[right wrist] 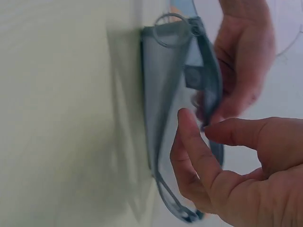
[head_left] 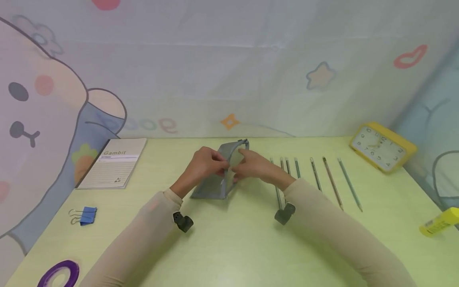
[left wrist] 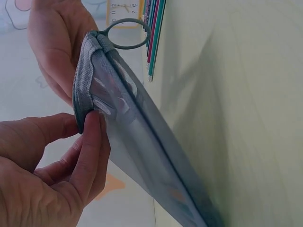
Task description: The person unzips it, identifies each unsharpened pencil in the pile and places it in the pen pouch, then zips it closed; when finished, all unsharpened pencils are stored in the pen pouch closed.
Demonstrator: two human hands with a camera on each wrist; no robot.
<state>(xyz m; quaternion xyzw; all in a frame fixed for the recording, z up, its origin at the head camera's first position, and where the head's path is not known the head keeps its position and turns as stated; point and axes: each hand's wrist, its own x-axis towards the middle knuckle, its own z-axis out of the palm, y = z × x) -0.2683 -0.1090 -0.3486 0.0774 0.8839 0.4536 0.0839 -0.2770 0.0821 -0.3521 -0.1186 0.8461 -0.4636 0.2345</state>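
Note:
A grey see-through zip pouch [head_left: 210, 186] stands tilted on the table, its zippered mouth parted toward the right hand. My left hand [head_left: 206, 162] pinches the zip edge between thumb and fingers, clear in the left wrist view beside the pouch's mesh side [left wrist: 142, 142]. At the mouth is my right hand [head_left: 252, 164], its thumb and index finger apart. In the right wrist view this right hand [right wrist: 227, 175] has its fingertips right at the pouch's opening, with the left hand [right wrist: 246, 61] beyond. A grey loop [left wrist: 128, 34] sticks out from one zip end.
Several pencils [head_left: 332, 182] lie in a row at right, some partly behind the right forearm. A yellow clock [head_left: 380, 147] and a glue stick [head_left: 439, 223] are farther right. On the left are a notebook [head_left: 114, 165], a blue binder clip [head_left: 88, 216] and purple tape [head_left: 73, 271].

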